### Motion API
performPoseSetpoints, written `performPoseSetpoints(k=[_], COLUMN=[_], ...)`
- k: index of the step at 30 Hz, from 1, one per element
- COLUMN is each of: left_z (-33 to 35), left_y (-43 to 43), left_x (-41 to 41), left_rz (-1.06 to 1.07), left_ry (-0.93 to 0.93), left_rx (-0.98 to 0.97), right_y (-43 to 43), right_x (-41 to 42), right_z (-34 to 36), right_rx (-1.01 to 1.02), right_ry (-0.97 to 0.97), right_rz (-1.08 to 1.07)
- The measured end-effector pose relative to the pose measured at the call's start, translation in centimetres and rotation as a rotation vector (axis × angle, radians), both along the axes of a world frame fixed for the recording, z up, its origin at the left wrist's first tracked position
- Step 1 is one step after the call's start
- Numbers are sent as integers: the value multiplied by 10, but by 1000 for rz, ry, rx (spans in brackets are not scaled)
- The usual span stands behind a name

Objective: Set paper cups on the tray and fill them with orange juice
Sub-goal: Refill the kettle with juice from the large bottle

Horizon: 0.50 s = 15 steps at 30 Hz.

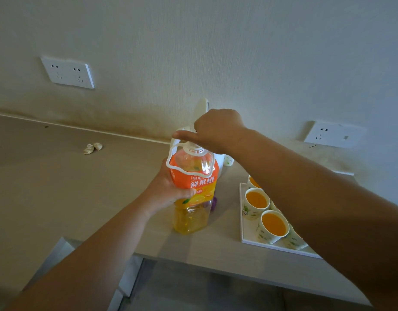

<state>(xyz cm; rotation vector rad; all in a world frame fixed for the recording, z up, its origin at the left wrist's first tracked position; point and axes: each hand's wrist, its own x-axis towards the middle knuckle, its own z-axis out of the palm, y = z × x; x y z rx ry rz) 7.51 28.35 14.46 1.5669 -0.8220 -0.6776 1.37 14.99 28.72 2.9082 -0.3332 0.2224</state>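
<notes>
Bottle (pixel 193 191) mid-frame: your left hand (pixel 168 194) grasps its body, your right hand (pixel 216 131) seems clenched on its top; filled cups (pixel 249 211) lower right.

The light is dim and flat, with a grey-green cast over the wall (pixel 238 52) and the counter (pixel 58 187). It is soft and diffuse, throwing no hard shadows. The wall is a little brighter at far right, and darkness gathers below the counter's near edge. The juice bottle (pixel 193 198) glows where light passes through its lower half. The right socket (pixel 333 134) looks slightly washed out. Detail is soft throughout. Wide-angle distortion bows the counter's far edge, tilts the left socket (pixel 67 72), and swells the left forearm (pixel 81 265) and right forearm (pixel 328 209) toward the near corners, where they blur.
</notes>
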Motion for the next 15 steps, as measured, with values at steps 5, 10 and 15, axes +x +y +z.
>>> performPoseSetpoints(k=[5, 10, 15], left_z=[-1, -3, -7], left_y=[0, -1, -1], left_x=[-1, 0, 3], left_rz=[5, 3, 19], left_ry=[7, 19, 0], left_rx=[-12, -24, 3], right_y=[1, 1, 4], right_x=[-12, -4, 0], right_z=[17, 15, 0], right_rx=[210, 164, -10], right_ry=[234, 178, 39], right_rz=[189, 128, -47])
